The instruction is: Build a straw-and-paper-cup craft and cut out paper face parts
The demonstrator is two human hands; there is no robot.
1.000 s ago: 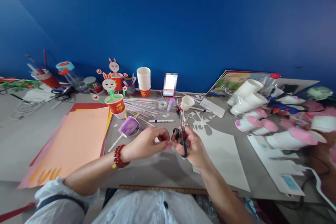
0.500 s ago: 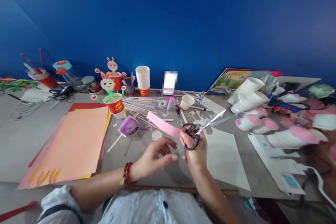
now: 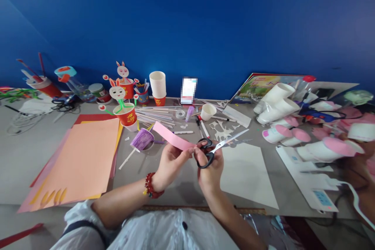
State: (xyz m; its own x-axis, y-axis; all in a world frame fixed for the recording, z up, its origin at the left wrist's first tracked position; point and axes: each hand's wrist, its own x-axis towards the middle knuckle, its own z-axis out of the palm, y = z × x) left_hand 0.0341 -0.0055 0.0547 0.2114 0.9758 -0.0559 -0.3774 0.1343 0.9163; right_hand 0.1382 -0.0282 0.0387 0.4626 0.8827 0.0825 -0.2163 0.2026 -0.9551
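Note:
A pink paper strip (image 3: 172,136) slants up and leftward from between my hands. My left hand (image 3: 172,164) pinches it near its lower right end, thumb on top. My right hand (image 3: 211,168) has the same end at its fingertips and also holds scissors (image 3: 215,148) with black handles, blades pointing right and away from the strip. Left of my hands lies a purple-coloured paper cup (image 3: 142,140) with straws stuck to it. A white sheet of paper (image 3: 249,172) is on the table to the right, under cut paper scraps (image 3: 224,129).
Stacked coloured paper (image 3: 84,156) lies at the left. Red cups with rabbit faces (image 3: 126,116), many straws (image 3: 155,115), a white cup (image 3: 208,112) and markers (image 3: 204,127) sit farther back. On the right are a power strip (image 3: 307,179) and pink-topped white rolls (image 3: 277,134).
My hands were together with the scissors upright; then the strip came into view in my right hand, scissors swung rightward. My left hand, open half a second ago, has closed on the strip.

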